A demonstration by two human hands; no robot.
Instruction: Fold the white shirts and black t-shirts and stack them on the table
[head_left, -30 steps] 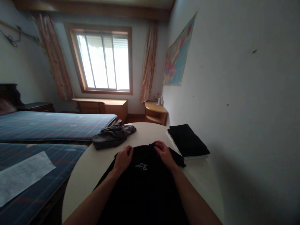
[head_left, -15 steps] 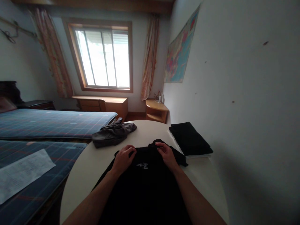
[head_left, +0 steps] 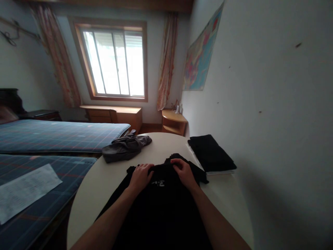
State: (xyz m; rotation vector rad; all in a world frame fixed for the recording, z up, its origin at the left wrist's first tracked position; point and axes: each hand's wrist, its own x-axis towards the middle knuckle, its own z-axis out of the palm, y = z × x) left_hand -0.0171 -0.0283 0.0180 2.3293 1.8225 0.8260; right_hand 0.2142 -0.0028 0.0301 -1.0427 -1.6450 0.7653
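Observation:
A black T-shirt (head_left: 161, 208) with a small white print is spread over the round table (head_left: 88, 194), its lower part running out of view toward me. My left hand (head_left: 141, 176) pinches the far edge of the shirt, thumb and fingers closed on the cloth left of the print. On the right of the print, my right hand (head_left: 184, 173) has its thumb and fingers curled round the same edge. Black cloth is bunched just beyond my right fingers, and a sleeve sticks out to the right.
A crumpled grey garment (head_left: 126, 147) lies at the table's far left. Folded black cloth (head_left: 212, 152) sits on something white at the right, near the wall (head_left: 275, 146). Plaid mattresses (head_left: 65, 137) stand left of the table, one with a paper sheet (head_left: 28, 191) on it.
My left hand has shifted slightly right and closed its fingers over the shirt's far edge. The right hand has barely moved, its grip a little tighter. The edge between them looks straighter.

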